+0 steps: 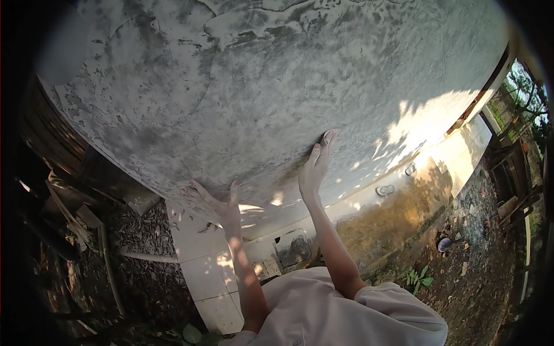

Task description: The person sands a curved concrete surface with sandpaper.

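A large grey wall (259, 104) with patchy, cracked plaster fills the upper view. My left hand (224, 209) is low on the wall at the left, its fingers spread and the thumb pointing up. Higher and to the right, my right hand (313, 170) is against the wall with its fingers bent together around a small pale piece (329, 137). What that piece is cannot be made out, since the fingers partly cover it. Both hands look dusty with whitish powder.
Pale tiles (202, 271) and a square cover (292, 248) lie at the wall's foot. Sandals (385, 190) rest on the ledge to the right. A dark round object (444, 244) sits on littered ground. Planks and sticks (75, 222) crowd the left.
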`<action>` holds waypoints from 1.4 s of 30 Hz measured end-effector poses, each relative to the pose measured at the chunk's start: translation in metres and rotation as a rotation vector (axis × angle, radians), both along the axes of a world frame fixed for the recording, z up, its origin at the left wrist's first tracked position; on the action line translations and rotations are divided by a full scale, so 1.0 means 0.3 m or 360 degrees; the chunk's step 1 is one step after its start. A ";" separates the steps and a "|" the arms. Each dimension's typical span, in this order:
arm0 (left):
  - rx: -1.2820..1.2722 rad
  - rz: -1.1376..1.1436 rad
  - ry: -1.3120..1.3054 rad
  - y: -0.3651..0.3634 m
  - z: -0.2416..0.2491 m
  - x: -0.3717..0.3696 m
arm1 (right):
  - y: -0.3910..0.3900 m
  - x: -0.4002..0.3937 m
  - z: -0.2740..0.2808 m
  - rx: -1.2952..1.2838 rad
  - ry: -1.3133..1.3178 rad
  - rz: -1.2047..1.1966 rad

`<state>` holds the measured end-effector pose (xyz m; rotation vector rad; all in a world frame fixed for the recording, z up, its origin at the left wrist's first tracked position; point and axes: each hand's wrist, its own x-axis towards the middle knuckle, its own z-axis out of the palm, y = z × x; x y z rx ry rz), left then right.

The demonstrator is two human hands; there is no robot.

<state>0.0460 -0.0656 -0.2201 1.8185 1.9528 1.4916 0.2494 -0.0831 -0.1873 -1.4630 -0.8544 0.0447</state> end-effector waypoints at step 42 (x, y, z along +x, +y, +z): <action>0.0085 -0.0002 -0.0050 -0.003 0.001 0.026 | 0.014 0.053 0.093 0.0092 0.0016 -0.0211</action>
